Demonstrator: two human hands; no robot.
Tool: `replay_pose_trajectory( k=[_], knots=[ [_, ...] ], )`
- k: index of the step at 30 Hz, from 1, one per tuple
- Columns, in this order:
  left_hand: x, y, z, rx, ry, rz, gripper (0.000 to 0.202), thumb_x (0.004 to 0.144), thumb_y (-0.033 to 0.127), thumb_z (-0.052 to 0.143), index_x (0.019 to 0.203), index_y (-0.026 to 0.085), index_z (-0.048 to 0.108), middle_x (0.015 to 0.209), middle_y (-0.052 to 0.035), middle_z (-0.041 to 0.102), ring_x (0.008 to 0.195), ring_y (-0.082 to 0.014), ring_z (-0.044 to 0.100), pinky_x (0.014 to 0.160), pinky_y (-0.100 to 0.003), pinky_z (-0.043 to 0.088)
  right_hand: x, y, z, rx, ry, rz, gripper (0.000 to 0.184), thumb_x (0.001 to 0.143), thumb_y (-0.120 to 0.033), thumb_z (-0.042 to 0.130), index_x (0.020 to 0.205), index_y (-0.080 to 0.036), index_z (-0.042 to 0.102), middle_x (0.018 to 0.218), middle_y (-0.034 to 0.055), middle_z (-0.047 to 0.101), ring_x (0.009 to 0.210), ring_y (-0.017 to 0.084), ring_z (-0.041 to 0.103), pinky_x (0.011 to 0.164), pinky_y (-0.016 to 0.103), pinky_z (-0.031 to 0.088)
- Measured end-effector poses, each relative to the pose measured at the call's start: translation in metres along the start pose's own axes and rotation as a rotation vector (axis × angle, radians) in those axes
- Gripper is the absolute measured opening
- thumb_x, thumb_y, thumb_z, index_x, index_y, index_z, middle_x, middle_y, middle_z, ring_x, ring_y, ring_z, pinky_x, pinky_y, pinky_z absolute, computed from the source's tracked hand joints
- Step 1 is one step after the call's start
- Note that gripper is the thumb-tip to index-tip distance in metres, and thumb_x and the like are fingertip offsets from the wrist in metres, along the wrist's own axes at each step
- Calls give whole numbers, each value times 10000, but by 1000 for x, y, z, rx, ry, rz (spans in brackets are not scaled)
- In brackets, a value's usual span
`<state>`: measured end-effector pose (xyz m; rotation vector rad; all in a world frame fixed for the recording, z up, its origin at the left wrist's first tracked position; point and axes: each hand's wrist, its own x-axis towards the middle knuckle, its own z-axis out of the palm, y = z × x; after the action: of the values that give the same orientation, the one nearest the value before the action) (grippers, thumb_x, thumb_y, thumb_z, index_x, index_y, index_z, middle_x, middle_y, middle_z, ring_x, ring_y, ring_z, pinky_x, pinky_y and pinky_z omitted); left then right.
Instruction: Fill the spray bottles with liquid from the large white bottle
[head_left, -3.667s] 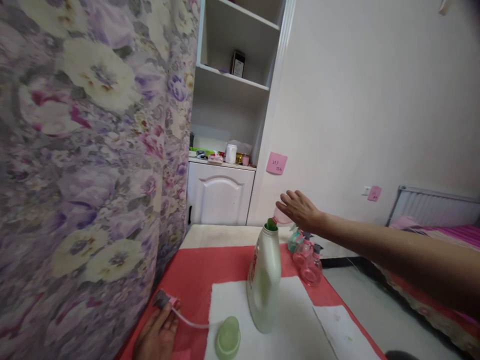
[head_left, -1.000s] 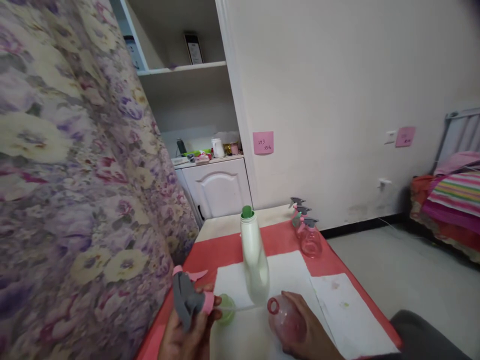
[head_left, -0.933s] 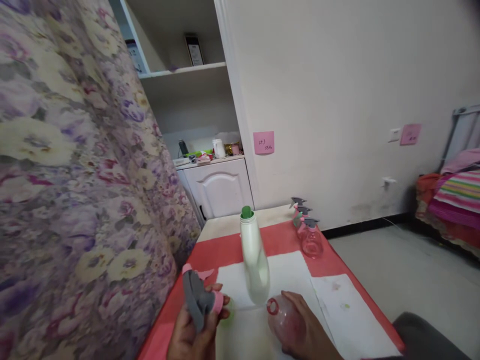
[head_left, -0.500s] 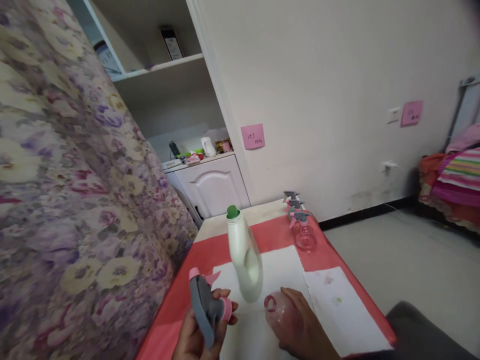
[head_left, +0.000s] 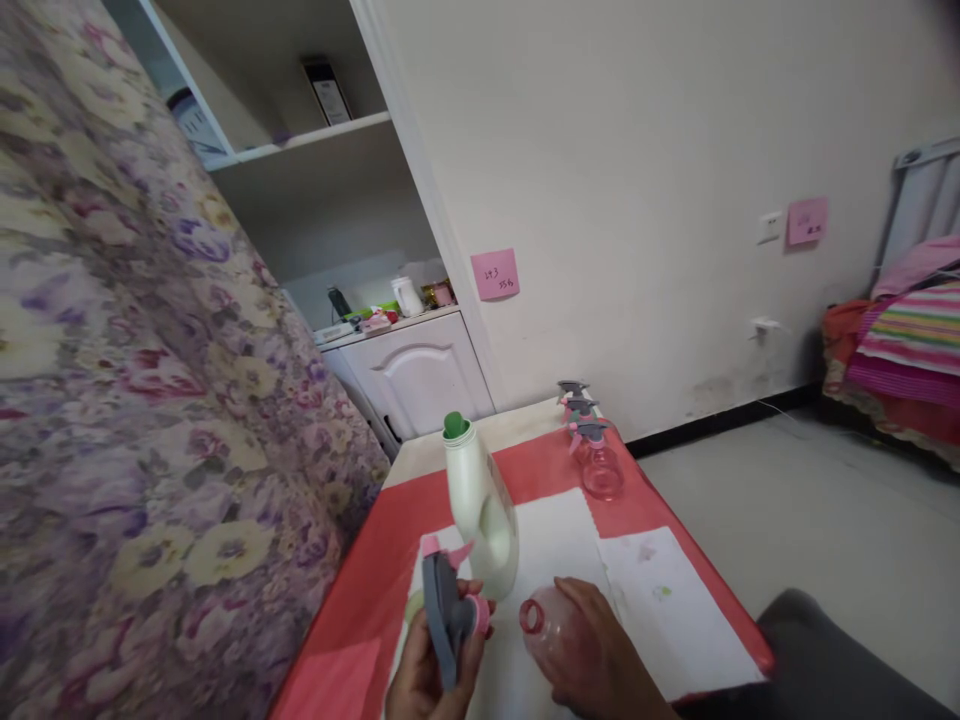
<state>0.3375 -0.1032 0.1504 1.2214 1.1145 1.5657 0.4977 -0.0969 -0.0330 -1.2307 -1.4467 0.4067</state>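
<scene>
My left hand (head_left: pixel 427 668) grips a grey-and-pink spray trigger head (head_left: pixel 444 612), its pink collar pointing right. Wrapped around a clear pink bottle (head_left: pixel 564 632) is my right hand (head_left: pixel 611 655); the bottle is tilted, its open neck facing the trigger head. The two pieces are apart. Behind my hands a pale green jug (head_left: pixel 480 510) stands upright with its mouth uncovered and a green piece at the rim. Further back on the right, several pink spray bottles (head_left: pixel 602 472) with grey trigger heads stand in a row.
White paper sheets (head_left: pixel 675 610) lie on the red-covered table (head_left: pixel 349 570). A floral curtain (head_left: pixel 187 420) hangs close on the left. Behind the table are a cabinet (head_left: pixel 420 375) and a wall with pink notes (head_left: pixel 495 274).
My left hand has moved right with the spray trigger head, bringing it nearer the bottle neck and in front of the jug's lower part. My right hand still holds the bottle. The view has shifted slightly.
</scene>
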Motion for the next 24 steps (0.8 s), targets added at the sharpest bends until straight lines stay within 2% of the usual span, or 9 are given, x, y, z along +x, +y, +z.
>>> replay_pose_trajectory(
  k=[5,8,11,18,24],
  knots=[
    [-15,-19,16,129,-57,-29,457,563,499,845,907,218,741,934,-45,768,892,-231,708,843,-277,547,-1,-7,-4,18,-78,-4,1016,467,-98,730,1375,-241,297,1354,178,512,1254,380,513,1068,548,430],
    [-16,-31,16,126,-95,-75,425,563,466,852,888,215,743,918,-43,771,879,-224,700,829,-262,535,-2,-9,-7,55,-89,-22,1038,465,-131,769,1375,-241,280,1349,186,500,1248,395,516,1051,559,436],
    [-16,-40,14,92,-79,-137,418,554,429,865,888,207,746,943,-56,781,895,-226,696,834,-259,527,-3,-9,-7,99,-75,-21,1007,474,-189,804,1350,-254,312,1315,167,520,1215,394,540,1030,553,451],
    [-16,-42,14,50,-27,-209,453,517,433,882,871,194,733,953,-84,783,918,-258,695,832,-310,538,-5,-8,-11,136,-108,-80,997,528,-454,856,1377,-275,365,1320,138,544,1210,378,542,1021,521,459],
    [-16,-44,11,133,-13,-201,483,492,454,883,872,185,755,910,-79,788,951,-299,702,886,-347,535,-6,-9,-12,86,-86,-154,992,583,-453,827,1410,-309,299,1330,123,529,1210,357,546,1017,507,456]
  ],
)
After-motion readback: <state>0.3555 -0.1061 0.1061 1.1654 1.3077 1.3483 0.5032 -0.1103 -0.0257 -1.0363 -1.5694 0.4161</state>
